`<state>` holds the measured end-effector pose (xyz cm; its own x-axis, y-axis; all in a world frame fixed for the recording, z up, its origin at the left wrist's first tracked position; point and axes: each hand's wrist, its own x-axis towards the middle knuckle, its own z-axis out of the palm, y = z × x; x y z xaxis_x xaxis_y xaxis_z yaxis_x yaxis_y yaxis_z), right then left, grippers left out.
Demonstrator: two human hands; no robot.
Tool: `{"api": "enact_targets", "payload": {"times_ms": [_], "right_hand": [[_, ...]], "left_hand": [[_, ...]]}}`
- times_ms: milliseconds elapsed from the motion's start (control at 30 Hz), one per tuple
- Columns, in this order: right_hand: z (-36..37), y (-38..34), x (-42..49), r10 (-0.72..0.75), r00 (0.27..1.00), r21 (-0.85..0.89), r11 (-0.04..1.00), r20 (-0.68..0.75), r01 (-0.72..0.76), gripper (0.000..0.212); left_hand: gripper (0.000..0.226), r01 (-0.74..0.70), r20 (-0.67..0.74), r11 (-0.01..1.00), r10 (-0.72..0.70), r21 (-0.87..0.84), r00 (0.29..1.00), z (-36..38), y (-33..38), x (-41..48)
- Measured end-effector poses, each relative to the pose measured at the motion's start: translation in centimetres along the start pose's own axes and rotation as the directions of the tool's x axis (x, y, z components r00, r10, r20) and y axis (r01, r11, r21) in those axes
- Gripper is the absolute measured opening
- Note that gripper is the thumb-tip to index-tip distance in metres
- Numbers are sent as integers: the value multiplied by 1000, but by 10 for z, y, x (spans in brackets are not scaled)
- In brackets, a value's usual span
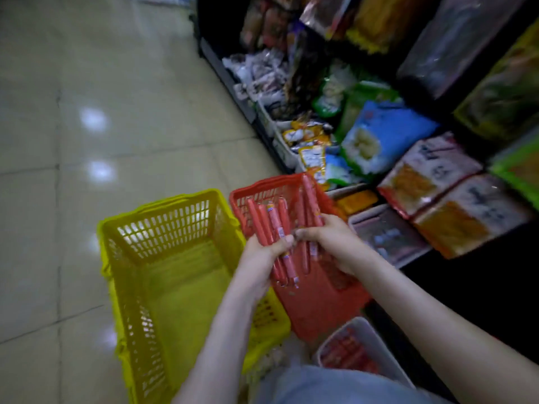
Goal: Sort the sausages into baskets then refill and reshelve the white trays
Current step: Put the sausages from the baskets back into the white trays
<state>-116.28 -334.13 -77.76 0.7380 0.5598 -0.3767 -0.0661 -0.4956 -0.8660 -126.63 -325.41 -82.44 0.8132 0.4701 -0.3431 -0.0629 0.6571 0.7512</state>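
Both hands are full here: the left hand (pixel 264 255) is wrapped round the lower ends of a fanned bunch of red sausages (pixel 272 225), and the right hand (pixel 331 243) grips a few more from the other side, its fingertips almost meeting the left thumb. The bundle hangs right over the red basket (pixel 262 189). With the blur I can't tell if anything's lying in there. My take is this is the sorting bit, so I'd split the bunch by label before letting go. Keep each share tight near the ends, since those sticks look slippery. Lower them in flat instead of dropping them. The yellow basket (pixel 163 204) sits on the floor (pixel 58 141) right against the red one's left side and looks empty, so the other kind probably goes there, a short reach across. The white tray (pixel 376 338) holding more sausages is just beside the red basket's near corner. Past that is the shelf (pixel 248 109), stuffed with snack packets (pixel 431 173), so watch your elbows.
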Motion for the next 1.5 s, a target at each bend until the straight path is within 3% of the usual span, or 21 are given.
{"api": "enact_targets", "payload": {"times_ms": [100, 200, 367, 500, 667, 867, 933, 1000, 1100, 1200, 1400, 1500], "right_hand": [[-78, 8, -83, 38, 983, 101, 995, -182, -20, 19], [-153, 37, -170, 92, 936, 189, 982, -341, -27, 24], [-243, 114, -324, 237, 763, 333, 942, -602, -30, 17], [-267, 191, -433, 388, 578, 484, 875, -718, 16, 22], [-252, 303, -540, 611, 376, 677, 733, -697, 63, 17], [-205, 469, -636, 819, 155, 834, 545, -552, 89, 16], [-192, 505, -651, 862, 52, 863, 499, -504, 78, 19], [-181, 548, -667, 891, 7, 890, 454, -455, 38, 25], [-169, 604, -675, 898, -3, 896, 439, -440, -75, 25], [-164, 651, -668, 866, -41, 865, 494, -498, -87, 17], [-173, 711, -659, 807, -93, 804, 557, -583, -206, 31], [-167, 741, -659, 788, -39, 746, 565, -615, -353, 55]], "left_hand": [[28, 100, 203, 992, -114, 74, 973, 80, -15, -44], [27, 171, 363, 962, -240, 210, 901, 162, -53, -86], [28, 266, 540, 842, -511, 469, 668, 281, -146, -170], [28, 313, 524, 672, -728, 670, 441, 334, -231, -249], [22, 270, 333, 412, -897, 870, 292, 344, -343, -339], [12, 204, 37, 103, -952, 973, 304, 308, -485, -406], [14, 200, -2, 68, -943, 977, 333, 297, -517, -411], [21, 194, -24, 57, -920, 979, 391, 285, -559, -423], [23, 197, -72, 14, -905, 980, 420, 268, -614, -435], [18, 177, -122, -43, -876, 983, 466, 256, -658, -445], [15, 132, -166, -114, -843, 985, 511, 238, -723, -449], [19, 164, -178, -105, -822, 981, 541, 226, -745, -452]]}}
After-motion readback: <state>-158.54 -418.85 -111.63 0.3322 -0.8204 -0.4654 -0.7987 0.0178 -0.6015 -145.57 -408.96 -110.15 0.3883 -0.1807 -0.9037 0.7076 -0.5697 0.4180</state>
